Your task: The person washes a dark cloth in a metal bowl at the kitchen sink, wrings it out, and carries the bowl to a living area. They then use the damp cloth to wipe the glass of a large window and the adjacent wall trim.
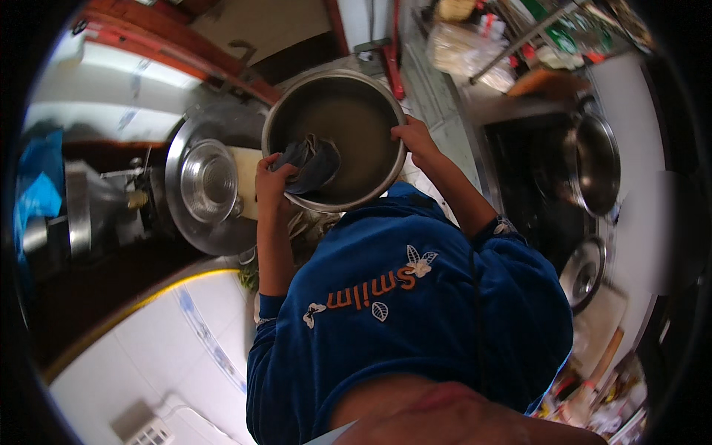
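Observation:
A round metal basin point(356, 114) is held up in front of my body, with cloudy brownish water in its bottom. My left hand point(272, 178) grips its near left rim and also pinches a dark grey-blue cloth point(311, 167), which hangs inside against the wall. On the opposite side, my right hand point(414, 139) is closed around the rim, thumb towards the inside. The fingers under the basin are hidden.
Left of the basin, a steel colander point(208, 181) sits in a large metal pan point(181, 214) beside a cutting board point(245, 172). To the right, a steel wok point(598, 164) and a pot lid point(584, 275) lie along the counter. A red door frame point(183, 53) stands ahead.

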Motion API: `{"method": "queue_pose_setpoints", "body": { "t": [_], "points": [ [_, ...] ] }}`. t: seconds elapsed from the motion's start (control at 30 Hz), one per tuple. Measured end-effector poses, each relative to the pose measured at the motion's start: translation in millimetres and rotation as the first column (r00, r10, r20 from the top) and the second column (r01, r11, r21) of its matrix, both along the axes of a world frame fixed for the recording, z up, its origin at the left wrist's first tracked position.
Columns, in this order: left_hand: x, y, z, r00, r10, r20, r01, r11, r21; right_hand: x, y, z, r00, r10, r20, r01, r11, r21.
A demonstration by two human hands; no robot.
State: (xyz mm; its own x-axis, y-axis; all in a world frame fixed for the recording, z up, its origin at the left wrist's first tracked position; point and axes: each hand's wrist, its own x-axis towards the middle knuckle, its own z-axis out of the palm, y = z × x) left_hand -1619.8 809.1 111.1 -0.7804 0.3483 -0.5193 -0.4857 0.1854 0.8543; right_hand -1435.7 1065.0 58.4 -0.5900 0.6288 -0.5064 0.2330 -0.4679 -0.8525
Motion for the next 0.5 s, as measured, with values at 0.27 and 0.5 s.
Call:
{"method": "queue_pose_setpoints", "body": {
  "t": [0.27, 0.5],
  "points": [
    [-27, 39, -4, 0.955, -0.279, -0.098, 0.282, 0.959, 0.012, 41, -15, 7, 0.974, -0.208, 0.093, 0.201, 0.977, 0.073],
    [-24, 79, -5, 0.957, -0.272, -0.105, 0.274, 0.962, 0.012, 46, 29, -5, 0.966, -0.25, 0.064, 0.236, 0.957, 0.17]
  ]
}}
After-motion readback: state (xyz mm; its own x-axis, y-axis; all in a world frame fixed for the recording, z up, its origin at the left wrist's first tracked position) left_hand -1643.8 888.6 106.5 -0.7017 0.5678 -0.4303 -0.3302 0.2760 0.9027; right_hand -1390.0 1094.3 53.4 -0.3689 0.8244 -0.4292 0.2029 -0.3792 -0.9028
